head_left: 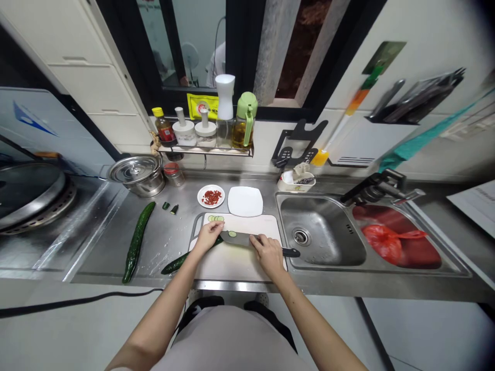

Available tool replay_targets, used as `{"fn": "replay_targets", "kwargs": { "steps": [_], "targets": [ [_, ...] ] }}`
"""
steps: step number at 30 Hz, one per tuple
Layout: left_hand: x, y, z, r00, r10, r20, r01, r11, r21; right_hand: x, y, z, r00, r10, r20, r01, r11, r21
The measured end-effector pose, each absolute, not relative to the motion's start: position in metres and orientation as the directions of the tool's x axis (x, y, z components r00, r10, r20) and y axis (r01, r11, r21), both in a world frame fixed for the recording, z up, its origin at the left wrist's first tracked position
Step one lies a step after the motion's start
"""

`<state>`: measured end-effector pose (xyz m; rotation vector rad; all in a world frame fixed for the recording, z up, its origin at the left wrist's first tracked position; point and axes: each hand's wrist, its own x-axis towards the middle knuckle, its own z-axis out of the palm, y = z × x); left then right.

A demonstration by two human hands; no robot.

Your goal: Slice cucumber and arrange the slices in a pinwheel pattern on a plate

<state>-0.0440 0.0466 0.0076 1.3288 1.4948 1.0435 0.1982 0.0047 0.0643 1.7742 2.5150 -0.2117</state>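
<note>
My right hand [268, 253] is closed around a kitchen knife [242, 239], whose black handle sticks out to the right. A pale green cucumber slice [232, 234] clings to the flat of the blade. My left hand [210, 236] is beside the blade tip, fingertips pinched together; whether they hold anything is too small to tell. Beneath my left wrist lies a partly cut cucumber [176, 265], running onto the white cutting board [232, 268]. Several cut cucumber slices [215, 218] rest at the board's upper left, just beyond my left fingers.
A whole cucumber [138, 242] and two cucumber ends [174, 209] lie on the steel counter to the left. Behind the board are a plate of chopped red pieces [200, 198] and a white plate [245, 201]. The sink [325, 234] is at right, a lidded pot [137, 178] at left.
</note>
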Motion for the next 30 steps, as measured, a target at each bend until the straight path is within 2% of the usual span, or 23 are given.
{"fn": "replay_targets", "kwargs": {
  "steps": [5,13,18,22,26,30],
  "targets": [
    [-0.037,0.037,0.015,0.105,0.989,-0.108,0.432,0.052,0.901,0.201,-0.001,0.061,-0.382,0.92,-0.091,0.923,0.376,-0.08],
    [-0.026,0.024,0.013,0.16,0.976,-0.145,0.517,0.042,0.855,0.207,-0.015,0.054,-0.413,0.903,-0.121,0.911,0.408,-0.065],
    [-0.018,0.021,0.015,0.135,0.979,-0.155,0.558,0.054,0.828,0.214,-0.02,0.044,-0.408,0.907,-0.103,0.913,0.406,-0.042],
    [-0.016,0.024,0.019,0.117,0.977,-0.177,0.588,0.075,0.805,0.218,-0.021,0.035,-0.414,0.91,-0.03,0.91,0.414,-0.026],
    [-0.02,0.034,0.022,0.014,0.981,-0.194,0.647,0.139,0.75,0.22,-0.021,0.028,-0.421,0.905,0.052,0.906,0.422,-0.015],
    [-0.026,0.051,0.021,-0.113,0.971,-0.21,0.71,0.227,0.667,0.218,-0.021,0.027,-0.408,0.912,0.037,0.912,0.409,-0.022]
  ]
}}
